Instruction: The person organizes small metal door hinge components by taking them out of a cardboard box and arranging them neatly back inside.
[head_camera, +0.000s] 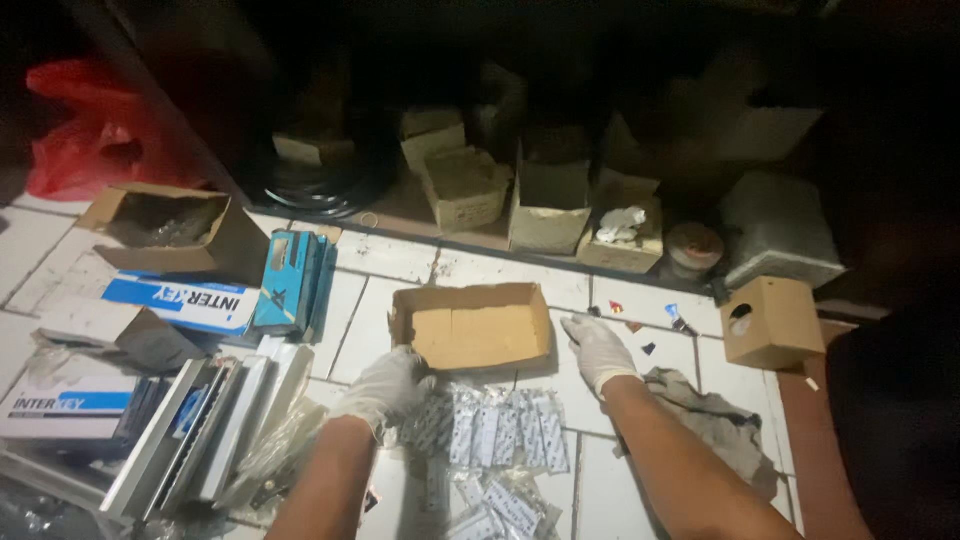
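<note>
White tiled floor (400, 255), dim shelf behind | gloved left hand (385, 390) lay flat on clear packets (505, 430), nearer | packets in row, long axes front-to-back | gloved right hand (597, 350) open by empty cardboard box (470, 325), w/ nothing held.

Shelf contents (560, 90) lost in dark, can't ID. Stacked boxes (70, 410) cut off at left edge. Small bits (640, 325) on tile too tiny to tell.

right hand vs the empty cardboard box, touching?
Cannot tell. In the head view the gloved right hand lies flat on the tiles at the cardboard box's right end; the dim picture shows neither contact nor a gap.
</note>
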